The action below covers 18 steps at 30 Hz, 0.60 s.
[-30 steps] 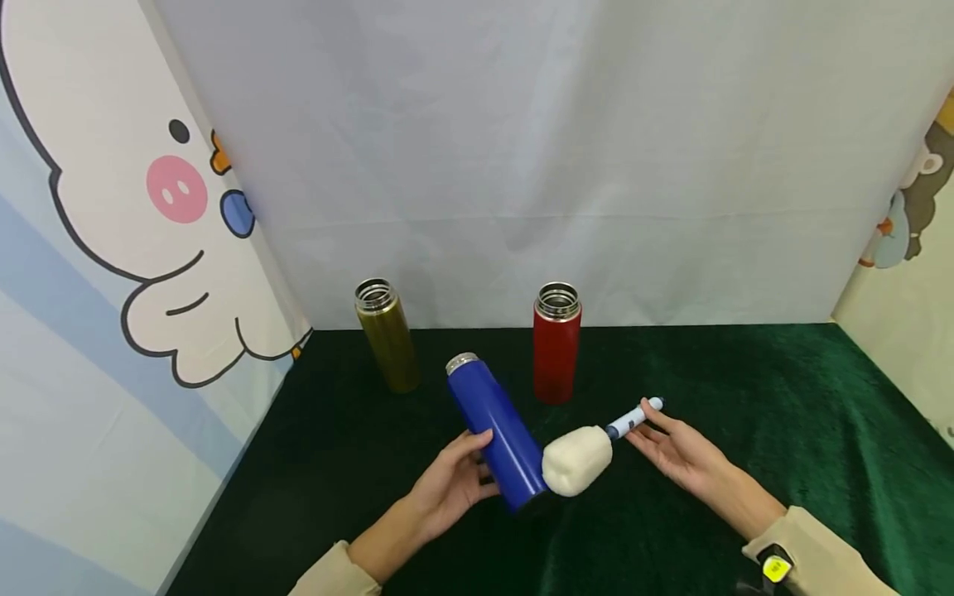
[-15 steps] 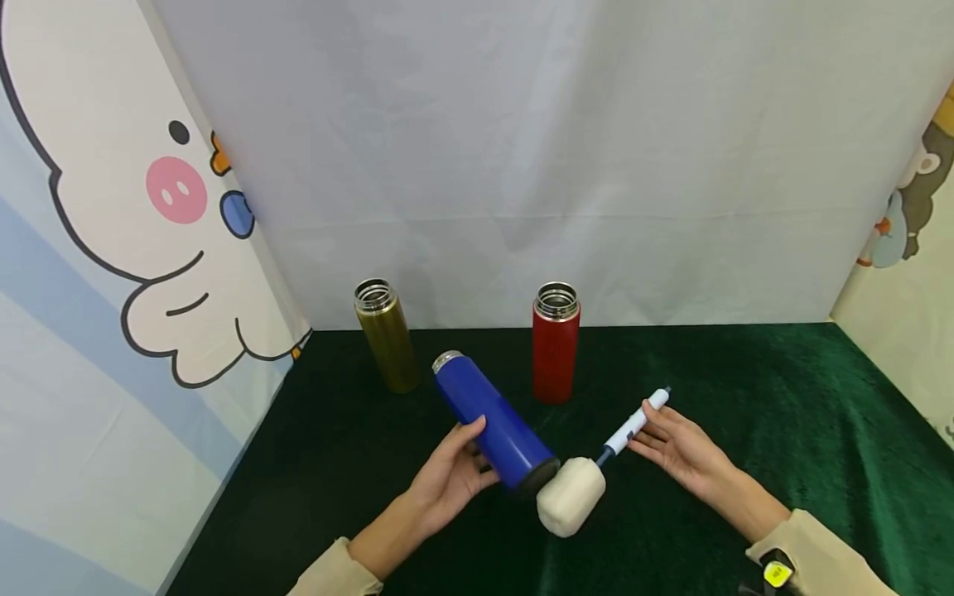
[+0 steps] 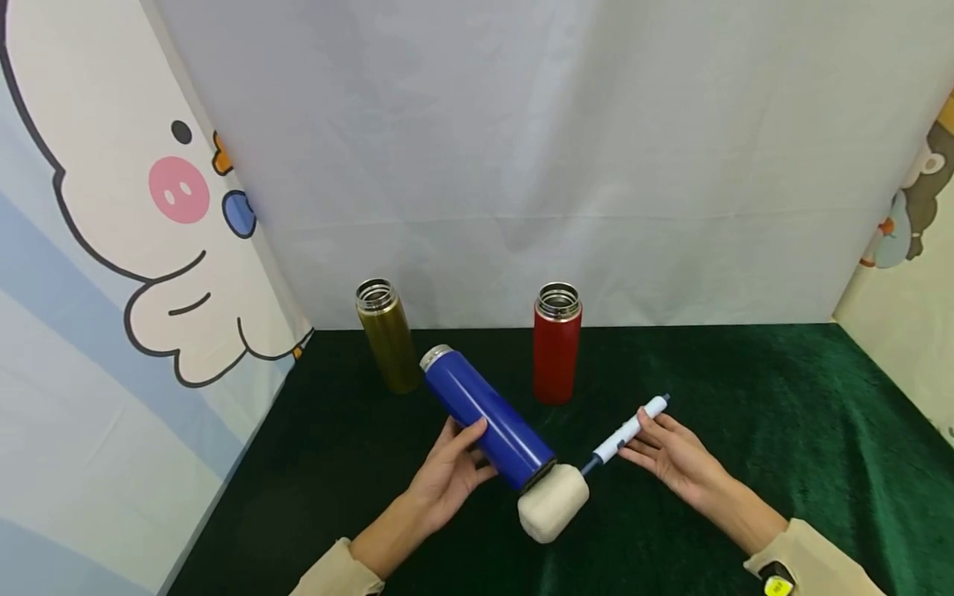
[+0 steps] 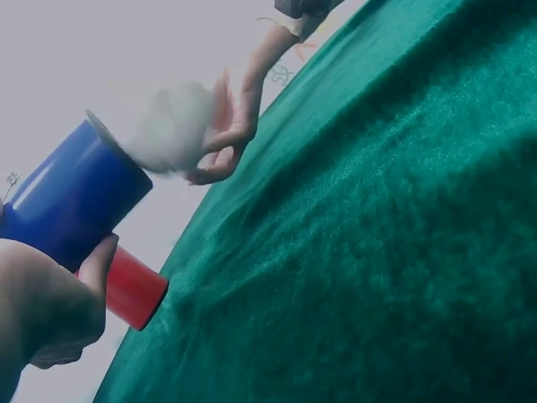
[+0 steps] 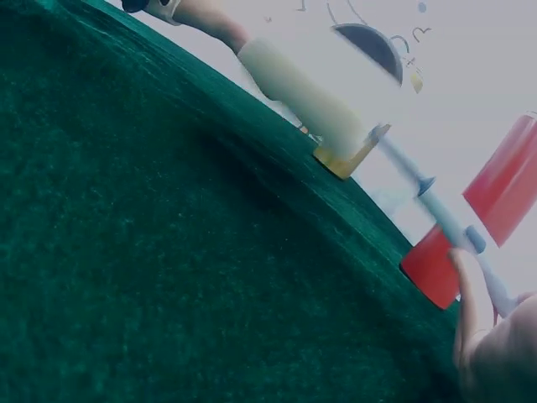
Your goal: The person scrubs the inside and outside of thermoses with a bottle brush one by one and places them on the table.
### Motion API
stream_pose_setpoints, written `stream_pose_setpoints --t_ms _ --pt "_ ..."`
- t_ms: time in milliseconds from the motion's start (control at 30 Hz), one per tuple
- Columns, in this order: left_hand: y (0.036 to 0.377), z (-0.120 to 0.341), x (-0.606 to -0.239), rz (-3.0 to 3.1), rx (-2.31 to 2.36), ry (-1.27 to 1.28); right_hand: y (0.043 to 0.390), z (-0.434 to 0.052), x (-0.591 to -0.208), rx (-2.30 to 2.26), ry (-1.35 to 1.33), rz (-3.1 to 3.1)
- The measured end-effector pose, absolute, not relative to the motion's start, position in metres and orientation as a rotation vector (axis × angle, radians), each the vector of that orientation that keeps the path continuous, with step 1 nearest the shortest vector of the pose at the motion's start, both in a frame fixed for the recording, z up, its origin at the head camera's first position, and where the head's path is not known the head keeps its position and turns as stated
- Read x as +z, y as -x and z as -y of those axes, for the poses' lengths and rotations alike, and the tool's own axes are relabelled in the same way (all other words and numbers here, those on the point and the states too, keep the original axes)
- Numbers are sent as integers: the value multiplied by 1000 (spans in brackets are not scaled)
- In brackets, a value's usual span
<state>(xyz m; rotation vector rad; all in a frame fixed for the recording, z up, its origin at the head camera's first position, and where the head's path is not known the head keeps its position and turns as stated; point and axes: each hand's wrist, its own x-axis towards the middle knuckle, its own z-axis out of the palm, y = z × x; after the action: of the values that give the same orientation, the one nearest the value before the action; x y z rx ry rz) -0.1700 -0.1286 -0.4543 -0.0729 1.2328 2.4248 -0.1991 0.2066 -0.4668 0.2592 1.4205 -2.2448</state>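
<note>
Gripping the smooth, likely slippery blue flask (image 3: 488, 418) mid-body, the left hand (image 3: 450, 470) tilts it while the right hand (image 3: 671, 451) pinches the light brush (image 3: 577, 484) by its stiff handle.

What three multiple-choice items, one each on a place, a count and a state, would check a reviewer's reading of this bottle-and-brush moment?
1. Where is the sponge brush head?
A. at the base end of the blue bottle
B. inside the red bottle
C. flat on the green cloth by the wall

2. How many bottles stand upright with open mouths?
A. one
B. two
C. three

3. How is the blue bottle held?
A. upright on the cloth
B. tilted, gripped by the left hand
C. lying untouched

Key: 1 A, the sponge sits against the bottle's lower end while the right hand holds the handle; 2 B, the red bottle and the olive bottle stand at the back; 3 B, its mouth points up and away.
</note>
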Motion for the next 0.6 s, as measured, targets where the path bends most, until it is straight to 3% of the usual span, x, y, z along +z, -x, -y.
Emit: stream_pose_setpoints --t_ms 600 --pt "169 137 -447 -1273 2463 47 194 -212 -480 -2321 -349 -1369"
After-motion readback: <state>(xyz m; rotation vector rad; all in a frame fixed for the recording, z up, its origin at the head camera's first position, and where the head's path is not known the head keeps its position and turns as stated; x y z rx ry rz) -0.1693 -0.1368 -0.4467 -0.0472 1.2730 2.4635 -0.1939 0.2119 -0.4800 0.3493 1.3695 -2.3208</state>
